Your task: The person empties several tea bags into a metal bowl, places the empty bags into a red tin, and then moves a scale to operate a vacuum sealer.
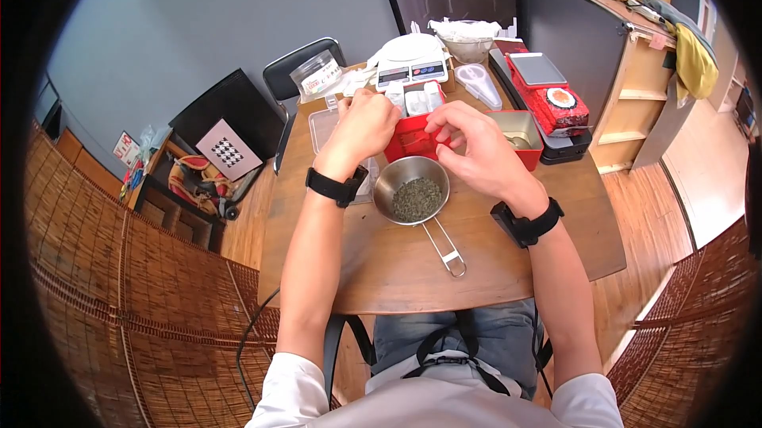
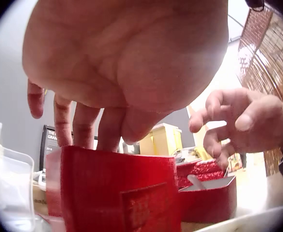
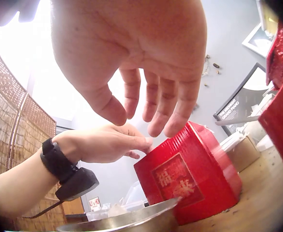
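Note:
A red cardboard box (image 1: 411, 140) with gold characters stands open-topped at the middle of the table, white wrapped packets (image 1: 423, 99) showing at its far side. Over its left rim is my left hand (image 1: 369, 128); the fingers (image 2: 83, 126) point down behind the box wall, which hides their tips, so I cannot tell what they hold. My right hand (image 1: 476, 148) hovers at the box's right side, fingers loosely bent, nothing between them. In front of the box sits a metal pan (image 1: 384, 190) holding dried green leaves (image 1: 418, 199), its wire handle (image 1: 447, 252) toward me.
To the right, another red box (image 1: 531, 160) stands beside a glossy red package (image 1: 556, 110). A white kitchen scale (image 1: 413, 59), a clear scoop-shaped plastic piece (image 1: 479, 85) and a bowl (image 1: 470, 48) are at the back. Clear plastic containers (image 1: 321, 128) lie left.

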A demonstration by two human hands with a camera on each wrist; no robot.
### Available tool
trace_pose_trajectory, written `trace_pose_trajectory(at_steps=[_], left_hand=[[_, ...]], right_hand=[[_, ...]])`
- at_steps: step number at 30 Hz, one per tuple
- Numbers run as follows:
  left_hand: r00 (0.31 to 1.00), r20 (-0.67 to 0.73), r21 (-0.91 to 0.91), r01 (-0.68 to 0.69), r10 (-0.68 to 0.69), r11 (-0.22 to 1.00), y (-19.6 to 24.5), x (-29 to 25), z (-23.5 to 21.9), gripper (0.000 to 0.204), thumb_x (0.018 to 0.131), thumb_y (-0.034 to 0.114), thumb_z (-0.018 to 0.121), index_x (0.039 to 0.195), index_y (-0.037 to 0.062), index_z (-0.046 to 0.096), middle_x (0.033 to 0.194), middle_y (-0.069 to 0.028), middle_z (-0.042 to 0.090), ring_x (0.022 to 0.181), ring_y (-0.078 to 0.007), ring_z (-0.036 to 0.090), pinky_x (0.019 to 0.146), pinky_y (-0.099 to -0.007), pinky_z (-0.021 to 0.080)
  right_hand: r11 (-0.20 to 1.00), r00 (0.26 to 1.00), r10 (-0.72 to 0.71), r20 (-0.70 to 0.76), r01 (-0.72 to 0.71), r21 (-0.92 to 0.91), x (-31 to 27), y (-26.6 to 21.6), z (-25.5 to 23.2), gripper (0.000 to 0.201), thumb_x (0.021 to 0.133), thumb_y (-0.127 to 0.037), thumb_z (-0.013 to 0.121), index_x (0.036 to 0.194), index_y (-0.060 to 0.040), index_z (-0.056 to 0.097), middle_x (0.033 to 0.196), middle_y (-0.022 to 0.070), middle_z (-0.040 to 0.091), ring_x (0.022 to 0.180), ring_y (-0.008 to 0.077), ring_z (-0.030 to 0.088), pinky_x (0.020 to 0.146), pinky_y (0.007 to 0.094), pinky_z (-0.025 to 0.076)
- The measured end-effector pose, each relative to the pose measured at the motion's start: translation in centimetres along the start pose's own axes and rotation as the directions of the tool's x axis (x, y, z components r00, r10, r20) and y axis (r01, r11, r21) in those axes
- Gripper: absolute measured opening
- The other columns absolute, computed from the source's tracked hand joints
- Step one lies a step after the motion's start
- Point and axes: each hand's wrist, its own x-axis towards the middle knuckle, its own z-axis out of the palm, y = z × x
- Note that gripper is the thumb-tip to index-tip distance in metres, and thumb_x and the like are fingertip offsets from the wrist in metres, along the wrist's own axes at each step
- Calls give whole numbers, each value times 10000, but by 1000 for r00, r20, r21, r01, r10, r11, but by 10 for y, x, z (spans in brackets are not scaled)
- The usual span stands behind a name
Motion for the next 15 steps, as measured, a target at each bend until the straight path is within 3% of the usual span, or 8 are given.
trace_pose_trajectory(at_steps=[3,5,6,9,11,13,14,15], left_hand=[[993,110,-144,58,-42,988,-5,3,-16,326,986,218,534,924,-50,709,1015,-223,695,969,-366,640,868,-461,464],[997,-74,-436,-31,-2,900,-4,1,-28,322,997,188,524,966,-84,693,1038,-195,703,925,-303,671,820,-386,501],[997,-28,-495,49,-72,868,-3,1,-35,313,1001,178,533,981,-87,697,1021,-156,710,927,-231,661,830,-347,497],[992,-110,-568,-10,-64,823,3,-4,-53,304,1002,170,532,998,-86,696,1027,-148,710,903,-205,646,824,-332,494],[994,-84,-556,10,-68,831,10,-11,-67,299,1013,163,521,1043,-77,697,1045,-127,714,900,-178,637,819,-310,491],[999,-5,-658,24,-36,753,16,-18,-75,303,1028,169,517,1056,-59,713,1061,-95,715,917,-152,628,834,-299,493],[999,-6,-659,25,-39,752,17,-22,-74,303,1028,169,517,1056,-59,713,1061,-95,715,917,-152,628,834,-299,493],[1000,17,-744,26,-20,668,18,-26,-74,301,1032,174,521,1073,-51,717,1059,-86,711,927,-141,620,843,-293,495]], right_hand=[[999,999,32,22,-31,-26,0,2,-2,217,814,27,613,1030,3,613,1135,86,612,908,158,632,798,298,546],[999,999,31,15,-30,-36,0,2,-2,214,815,28,614,1028,3,612,1140,87,613,908,158,632,797,297,546],[999,999,32,5,-31,-35,0,2,-2,207,816,29,615,1021,4,612,1143,87,612,914,158,635,797,299,547],[999,997,50,-50,-51,-8,0,4,1,245,809,7,637,1054,7,617,1097,104,625,901,194,647,783,329,552],[998,993,69,-92,-67,18,2,3,4,294,803,-17,657,1093,10,621,1047,120,637,882,230,657,768,358,557],[980,970,150,-190,-121,157,2,-4,6,459,821,-50,715,1260,-17,584,1116,103,655,962,217,665,787,341,574],[980,971,149,-187,-121,155,2,-7,6,459,821,-50,715,1260,-17,584,1116,103,655,962,217,665,787,341,574],[955,982,156,-108,-122,270,2,-10,6,520,832,-62,736,1315,-16,549,1136,102,661,983,203,669,800,324,576]])
